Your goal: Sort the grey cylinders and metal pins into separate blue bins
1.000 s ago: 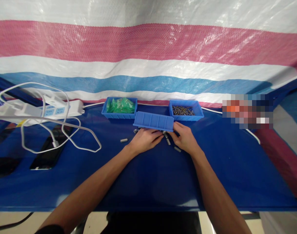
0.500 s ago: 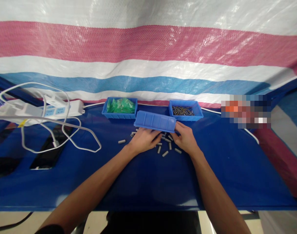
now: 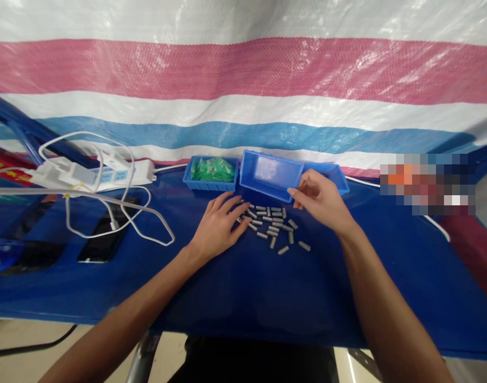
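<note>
My right hand (image 3: 317,199) grips the right end of an empty blue plastic bin (image 3: 267,186), its inside turned toward me. Below the bin, several short grey metal cylinders (image 3: 273,232) lie scattered over the blue tabletop (image 3: 243,298). My left hand (image 3: 221,223) rests at the left edge of this pile with its fingers spread, touching some of the pieces. Behind my right hand stands another blue bin (image 3: 339,181), mostly hidden by the hand and the held bin. To the left is a blue bin (image 3: 211,185) with green plastic bags (image 3: 213,170) in it.
At the left lie a white power strip (image 3: 135,173) with tangled white cables (image 3: 147,242) and a black phone (image 3: 103,239). A blue and black object (image 3: 23,255) sits at the far left edge. A striped tarp (image 3: 243,69) hangs behind the table.
The bin has turned from underside-up to opening toward me, moving up and back. My left hand has let go of it and spread over the cylinders. The view has shifted slightly left.
</note>
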A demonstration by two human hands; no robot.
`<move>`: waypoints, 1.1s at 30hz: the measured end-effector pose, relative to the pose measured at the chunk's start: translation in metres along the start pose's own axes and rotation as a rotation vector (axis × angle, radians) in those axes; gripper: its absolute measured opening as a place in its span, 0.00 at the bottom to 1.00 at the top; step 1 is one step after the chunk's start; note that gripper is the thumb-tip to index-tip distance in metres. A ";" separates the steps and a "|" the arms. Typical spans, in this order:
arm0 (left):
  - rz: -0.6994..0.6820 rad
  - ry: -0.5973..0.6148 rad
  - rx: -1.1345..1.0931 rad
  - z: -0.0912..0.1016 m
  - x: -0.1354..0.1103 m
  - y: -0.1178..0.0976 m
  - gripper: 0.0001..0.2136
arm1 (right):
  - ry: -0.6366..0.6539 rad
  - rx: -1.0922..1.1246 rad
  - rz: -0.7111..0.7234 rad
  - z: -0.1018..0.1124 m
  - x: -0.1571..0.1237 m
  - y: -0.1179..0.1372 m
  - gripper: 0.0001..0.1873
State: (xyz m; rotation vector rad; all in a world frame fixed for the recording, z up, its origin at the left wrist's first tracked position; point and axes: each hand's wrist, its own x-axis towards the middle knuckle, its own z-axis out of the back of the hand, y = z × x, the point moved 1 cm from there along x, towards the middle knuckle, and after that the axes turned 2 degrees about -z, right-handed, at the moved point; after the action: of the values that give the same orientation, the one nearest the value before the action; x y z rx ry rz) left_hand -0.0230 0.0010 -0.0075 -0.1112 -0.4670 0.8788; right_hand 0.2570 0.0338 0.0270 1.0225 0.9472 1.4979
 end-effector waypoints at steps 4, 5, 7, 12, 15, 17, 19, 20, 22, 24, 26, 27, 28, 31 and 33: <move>0.033 0.103 0.009 -0.012 -0.012 -0.007 0.24 | -0.030 0.009 -0.163 0.001 0.025 0.007 0.19; 0.020 0.109 -0.002 -0.016 -0.012 -0.011 0.25 | -0.067 0.023 -0.206 0.000 0.031 0.007 0.19; -0.003 0.114 -0.044 -0.020 -0.010 -0.020 0.26 | -0.159 0.062 -0.263 0.000 0.038 0.007 0.22; -0.118 0.118 -0.182 -0.024 0.006 -0.041 0.24 | -0.277 0.110 -0.193 0.005 0.035 0.007 0.23; -0.186 0.094 -0.261 -0.027 0.015 -0.046 0.21 | -0.251 0.130 -0.182 0.008 0.022 0.004 0.23; -0.201 0.068 -0.272 -0.030 0.020 -0.047 0.20 | -0.247 0.148 -0.182 0.009 0.012 -0.001 0.21; -0.214 0.048 -0.249 -0.033 0.024 -0.046 0.19 | -0.273 0.129 -0.148 0.012 0.002 -0.006 0.18; -0.224 0.040 -0.230 -0.033 0.026 -0.045 0.18 | -0.298 0.093 -0.113 0.015 -0.002 -0.009 0.16; -0.242 0.019 -0.185 -0.031 0.031 -0.042 0.18 | -0.347 -0.084 -0.019 0.023 -0.010 -0.015 0.12; -0.247 -0.010 -0.135 -0.027 0.038 -0.038 0.18 | -0.355 -0.404 0.082 0.033 -0.015 -0.021 0.13; -0.231 -0.029 -0.089 -0.022 0.047 -0.034 0.20 | -0.321 -0.700 0.151 0.043 -0.019 -0.030 0.17; -0.221 -0.032 -0.068 -0.020 0.051 -0.032 0.22 | -0.301 -0.798 0.161 0.046 -0.020 -0.035 0.18; -0.201 -0.025 -0.048 -0.019 0.056 -0.031 0.23 | -0.288 -0.866 0.165 0.049 -0.021 -0.040 0.17; -0.122 0.019 0.001 -0.021 0.065 -0.028 0.26 | -0.270 -0.933 0.181 0.053 -0.024 -0.054 0.11; -0.066 0.032 0.025 -0.024 0.068 -0.028 0.27 | -0.241 -0.913 0.179 0.054 -0.025 -0.059 0.09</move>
State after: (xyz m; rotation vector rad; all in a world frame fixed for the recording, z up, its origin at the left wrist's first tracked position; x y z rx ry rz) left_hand 0.0448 0.0373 0.0022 -0.0862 -0.4274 0.8164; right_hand 0.3290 0.0203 -0.0138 0.5838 -0.0484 1.6481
